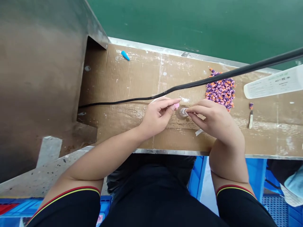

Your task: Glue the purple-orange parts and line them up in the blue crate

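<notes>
Between thumb and forefinger, my left hand (157,115) pinches a small pink piece (176,105). Just right of it, a small clear round dish (183,112) sits on the cardboard-covered bench (139,78). My right hand (209,118) has its thumb and forefinger closed at the dish's right edge. Whether they grip the rim or something tiny there cannot be made out. Behind my right hand lies a pile of small purple and orange pieces (220,90). A short pale stick (251,121) with a dark end lies to the right, near a single purple-orange piece (251,104).
A black cable (189,84) crosses above the bench. At the right lies a white labelled bottle (272,83). A blue cone-shaped cap (125,55) rests at the back left. The left side is blocked by a metal housing (42,78); blue crates (255,173) stand below the front edge.
</notes>
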Demonstrator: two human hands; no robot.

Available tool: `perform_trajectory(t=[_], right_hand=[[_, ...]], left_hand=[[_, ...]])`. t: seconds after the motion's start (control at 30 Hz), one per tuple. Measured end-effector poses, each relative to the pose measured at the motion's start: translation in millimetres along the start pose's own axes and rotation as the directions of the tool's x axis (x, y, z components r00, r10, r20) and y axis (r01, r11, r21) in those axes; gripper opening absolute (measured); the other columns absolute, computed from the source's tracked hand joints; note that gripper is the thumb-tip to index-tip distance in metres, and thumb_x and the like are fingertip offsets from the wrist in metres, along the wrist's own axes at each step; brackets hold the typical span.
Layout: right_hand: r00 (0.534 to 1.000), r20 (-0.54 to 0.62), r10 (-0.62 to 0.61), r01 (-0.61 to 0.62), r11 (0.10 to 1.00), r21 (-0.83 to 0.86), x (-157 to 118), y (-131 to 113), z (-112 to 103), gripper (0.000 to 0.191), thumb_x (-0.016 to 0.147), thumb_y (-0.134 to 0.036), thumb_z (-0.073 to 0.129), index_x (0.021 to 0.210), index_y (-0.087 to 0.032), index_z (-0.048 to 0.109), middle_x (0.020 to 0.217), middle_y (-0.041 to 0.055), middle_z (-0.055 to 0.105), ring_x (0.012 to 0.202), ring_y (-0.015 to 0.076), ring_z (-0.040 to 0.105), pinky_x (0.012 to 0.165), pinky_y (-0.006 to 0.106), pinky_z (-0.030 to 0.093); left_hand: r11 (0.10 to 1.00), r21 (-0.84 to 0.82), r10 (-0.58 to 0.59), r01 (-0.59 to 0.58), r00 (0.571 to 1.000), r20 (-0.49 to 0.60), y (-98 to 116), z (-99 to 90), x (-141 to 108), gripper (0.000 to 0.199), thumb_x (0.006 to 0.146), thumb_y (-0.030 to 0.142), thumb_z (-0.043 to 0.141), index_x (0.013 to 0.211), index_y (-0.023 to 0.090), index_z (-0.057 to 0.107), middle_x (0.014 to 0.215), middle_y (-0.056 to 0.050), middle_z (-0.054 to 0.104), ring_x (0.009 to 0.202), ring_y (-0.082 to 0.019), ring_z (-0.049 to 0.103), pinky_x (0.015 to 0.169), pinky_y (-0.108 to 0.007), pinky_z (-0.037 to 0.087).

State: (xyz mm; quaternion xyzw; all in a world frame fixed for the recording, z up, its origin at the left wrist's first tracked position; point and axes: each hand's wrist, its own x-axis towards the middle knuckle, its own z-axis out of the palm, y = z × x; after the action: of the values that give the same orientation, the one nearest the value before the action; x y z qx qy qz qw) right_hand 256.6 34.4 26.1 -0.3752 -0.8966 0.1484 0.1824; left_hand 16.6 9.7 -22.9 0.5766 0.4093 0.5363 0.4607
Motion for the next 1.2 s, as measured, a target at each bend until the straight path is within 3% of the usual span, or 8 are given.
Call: perform_trajectory(t=[0.13,0.37,0.53,0.63,0.8,0.97,1.1,1.2], right_hand=[[0.999,-0.036,-0.004,0.002,0.999,-0.054,1.1,-4.6,5.5,0.018,0.11,-0.024,0.063,0.104,-0.027,0.079,0.099,0.009,0.079,0.09,0.0261,0.074,0.079,0.042,0.063],[1.0,-0.009,0.016,-0.017,0.991,-0.13,1.6,-8.6,10.2,0.023,0.111,-0.024,0.061,0.096,-0.026,0.078,0.093,0.0091,0.075,0.087,0.0266,0.07,0.078,0.043,0.06],[0.996,-0.085,0.033,-0.037,0.998,-0.048,3.4,-14.2,3.7,0.019,0.109,-0.026,0.063,0.098,-0.026,0.079,0.095,0.0089,0.078,0.085,0.0254,0.073,0.075,0.042,0.062],[0.964,-0.228,0.136,-0.115,0.988,0.104,7.6,-26.6,3.2,0.012,0.106,-0.026,0.069,0.105,-0.029,0.081,0.1,0.006,0.082,0.077,0.0208,0.073,0.067,0.037,0.064],[0.853,-0.413,0.32,-0.162,0.914,0.373,14.5,-47.0,21.0,0.013,0.103,-0.027,0.072,0.108,-0.03,0.084,0.1,0.0054,0.083,0.085,0.0225,0.08,0.063,0.034,0.071],[0.828,-0.489,0.275,-0.122,0.939,0.322,19.1,-50.5,32.5,0.012,0.104,-0.024,0.072,0.108,-0.03,0.083,0.097,0.004,0.087,0.085,0.0221,0.083,0.068,0.035,0.072],[0.8,-0.567,0.197,-0.069,0.969,0.239,20.7,-48.6,36.2,0.016,0.105,-0.02,0.072,0.109,-0.032,0.081,0.096,0.0016,0.088,0.082,0.0216,0.084,0.072,0.036,0.072],[0.783,-0.593,0.187,-0.096,0.979,0.181,18.9,-49.2,41.7,0.015,0.105,-0.023,0.073,0.107,-0.036,0.08,0.096,-0.0001,0.088,0.08,0.0226,0.085,0.072,0.039,0.072]], left_hand=[[0.992,-0.107,-0.067,0.068,0.998,0.007,-0.5,1.0,-2.5,0.027,0.105,0.019,0.065,0.119,0.025,0.088,0.1,-0.007,0.077,0.087,-0.014,0.075,0.076,-0.026,0.066],[0.904,-0.3,-0.316,0.303,0.949,0.006,5.4,4.6,-4.3,0.022,0.099,0.028,0.08,0.117,0.015,0.085,0.101,-0.008,0.083,0.087,-0.015,0.08,0.085,-0.029,0.071],[0.851,-0.385,-0.372,0.357,0.928,0.038,8.0,5.5,-2.1,0.013,0.098,0.027,0.083,0.104,0.015,0.08,0.096,-0.005,0.081,0.084,-0.013,0.08,0.084,-0.026,0.071],[0.824,-0.422,-0.403,0.379,0.914,0.035,5.9,6.3,-1.8,0.023,0.097,0.035,0.087,0.105,0.016,0.076,0.095,-0.004,0.079,0.081,-0.012,0.079,0.082,-0.026,0.071],[0.767,-0.479,-0.475,0.427,0.88,0.023,8.4,8.9,-1.7,0.045,0.085,0.05,0.098,0.103,0.015,0.075,0.097,-0.007,0.082,0.087,-0.017,0.082,0.088,-0.031,0.073],[0.689,-0.554,-0.547,0.468,0.837,0.026,21.0,12.1,2.5,0.05,0.075,0.051,0.104,0.099,0.015,0.077,0.103,-0.008,0.084,0.099,-0.019,0.084,0.098,-0.033,0.072],[0.654,-0.596,-0.563,0.466,0.826,0.027,23.3,13.5,4.2,0.048,0.071,0.049,0.107,0.095,0.017,0.08,0.099,-0.005,0.084,0.089,-0.015,0.082,0.093,-0.029,0.072],[0.658,-0.595,-0.565,0.462,0.825,0.016,22.0,13.2,0.3,0.043,0.07,0.049,0.107,0.09,0.019,0.084,0.095,-0.004,0.084,0.087,-0.013,0.081,0.09,-0.025,0.07]])
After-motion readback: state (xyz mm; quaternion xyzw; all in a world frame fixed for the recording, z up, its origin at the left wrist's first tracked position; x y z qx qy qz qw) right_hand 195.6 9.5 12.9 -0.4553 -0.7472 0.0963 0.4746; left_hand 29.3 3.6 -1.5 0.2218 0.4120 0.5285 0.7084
